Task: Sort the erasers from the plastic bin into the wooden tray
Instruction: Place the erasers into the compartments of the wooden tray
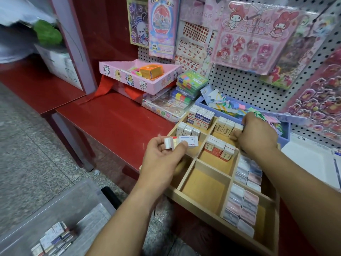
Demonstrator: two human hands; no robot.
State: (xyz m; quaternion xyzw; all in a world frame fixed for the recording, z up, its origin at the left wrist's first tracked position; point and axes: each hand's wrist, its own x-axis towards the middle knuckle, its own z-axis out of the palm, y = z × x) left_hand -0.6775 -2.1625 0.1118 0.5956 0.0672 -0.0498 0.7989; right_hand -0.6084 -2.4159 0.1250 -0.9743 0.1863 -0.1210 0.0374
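A wooden tray point(204, 164) with several compartments sits on the red shelf, its front overhanging the edge. Boxed erasers stand in its back compartments, and pastel erasers point(241, 207) fill the right column. My left hand point(162, 159) holds a few wrapped erasers point(181, 142) above the tray's left side. My right hand point(256, 134) reaches into the back right compartment, its fingers pinching a cream-boxed eraser point(237, 129) in the row there. The clear plastic bin point(60, 204) sits on the floor at lower left with several erasers point(53, 239) inside.
A blue bin point(285, 133) of coloured tags stands behind the tray. A pink box point(136, 78) and stacked sticky-note packs point(190, 85) lie at the back of the red shelf point(114, 119). Sticker sheets hang on the pegboard point(238, 84). White paper point(311, 163) lies at the right.
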